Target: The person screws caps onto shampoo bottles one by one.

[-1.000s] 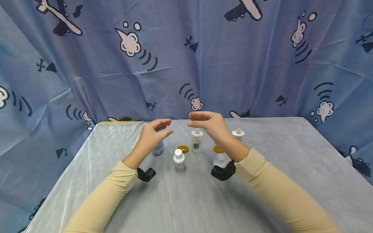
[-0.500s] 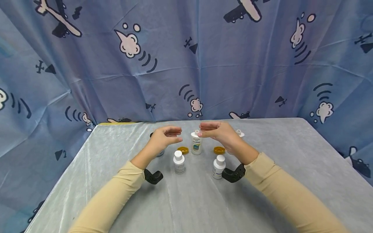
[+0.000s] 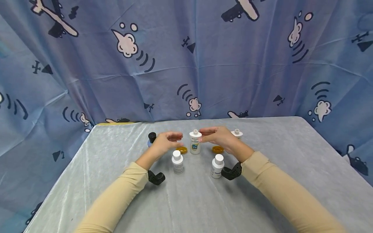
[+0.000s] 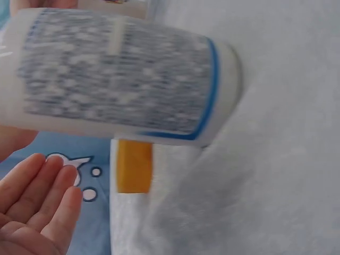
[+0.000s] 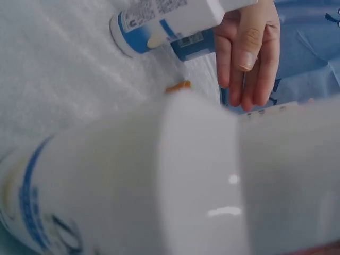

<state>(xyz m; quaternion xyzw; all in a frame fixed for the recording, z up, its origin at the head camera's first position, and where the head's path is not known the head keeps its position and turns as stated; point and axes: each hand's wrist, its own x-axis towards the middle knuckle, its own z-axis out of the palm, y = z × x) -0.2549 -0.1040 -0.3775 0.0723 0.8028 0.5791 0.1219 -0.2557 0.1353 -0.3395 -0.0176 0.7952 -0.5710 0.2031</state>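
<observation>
A white bottle with a narrow bare spout (image 3: 195, 142) stands upright between the two hands in the head view. My right hand (image 3: 218, 138) is at its right side, fingers extended and fingertips right at the bottle's edge. To its left my left hand (image 3: 169, 141) hovers with fingers stretched toward the bottle, a small gap apart. In the right wrist view the left hand (image 5: 248, 58) shows straight fingers. Below the left hand stands a white-capped bottle (image 3: 177, 162); its printed label fills much of the left wrist view. Another white-capped bottle (image 3: 217, 166) stands below the right hand.
Two yellow-orange lids, a left one (image 3: 182, 150) and a right one (image 3: 217, 149), lie beside the spouted bottle. A blue bottle with a black cap (image 3: 152, 138) is partly behind the left hand. A second spouted white bottle (image 3: 237, 133) is mostly hidden by the right hand.
Both hands have come down toward the table, the left one also moving right to near the central bottle. The right hand moved right, then lowered to the bottle's side. The bottles stay put.
</observation>
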